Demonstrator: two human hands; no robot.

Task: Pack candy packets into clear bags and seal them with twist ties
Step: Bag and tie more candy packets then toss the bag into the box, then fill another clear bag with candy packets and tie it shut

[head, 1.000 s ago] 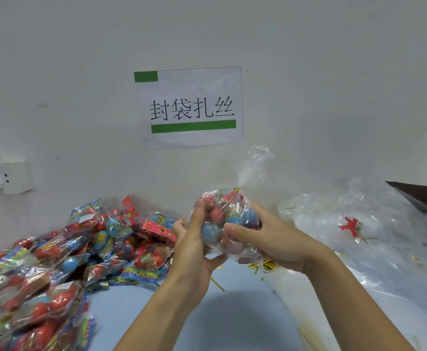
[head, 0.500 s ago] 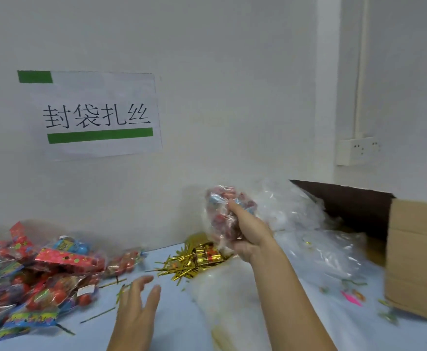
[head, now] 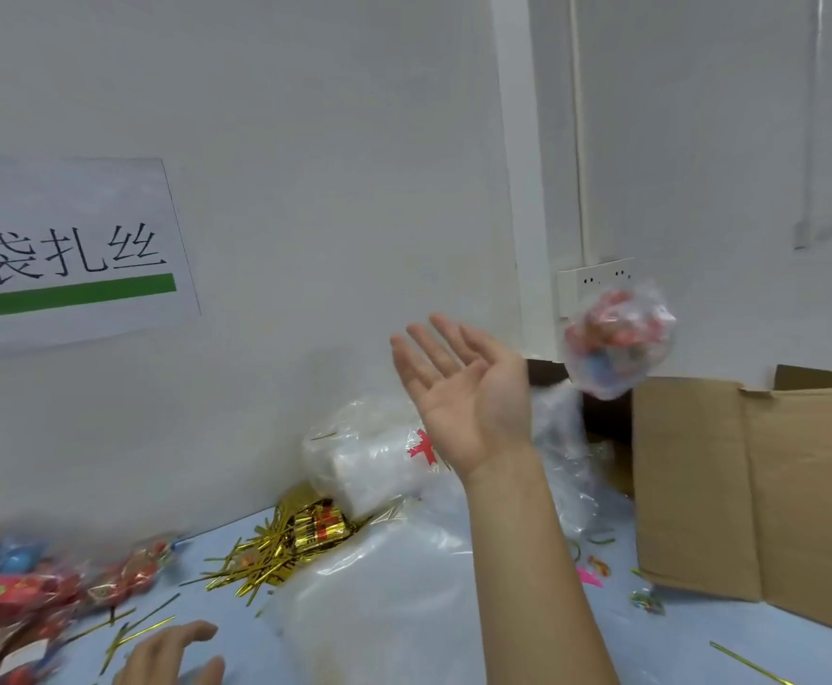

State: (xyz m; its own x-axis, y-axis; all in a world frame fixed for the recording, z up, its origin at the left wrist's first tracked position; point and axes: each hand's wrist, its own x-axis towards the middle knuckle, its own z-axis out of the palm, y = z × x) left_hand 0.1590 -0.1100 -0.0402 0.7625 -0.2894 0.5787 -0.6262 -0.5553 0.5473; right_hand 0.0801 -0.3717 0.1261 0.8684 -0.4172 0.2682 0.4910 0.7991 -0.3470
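A filled clear bag of candy (head: 614, 341) is in mid-air, blurred, above the open cardboard box (head: 769, 491) at the right. My right hand (head: 468, 393) is raised palm up with fingers spread, empty, left of the flying bag. My left hand (head: 172, 655) hovers low over the blue table with relaxed fingers, holding nothing. Loose candy packets (head: 33, 585) lie at the lower left. Gold twist ties (head: 275, 546) are heaped near the wall. A stack of clear bags (head: 369, 457) sits behind them.
A paper sign (head: 68, 259) hangs on the white wall. A wall socket (head: 587, 284) is behind the flying bag. Crumpled clear plastic (head: 384, 595) covers the table's middle. Stray ties and bits lie in front of the box.
My right hand carried the filled bag to the right and let it go; the bag now flies toward the box. My left hand left the bag and dropped to the table. The view swung right.
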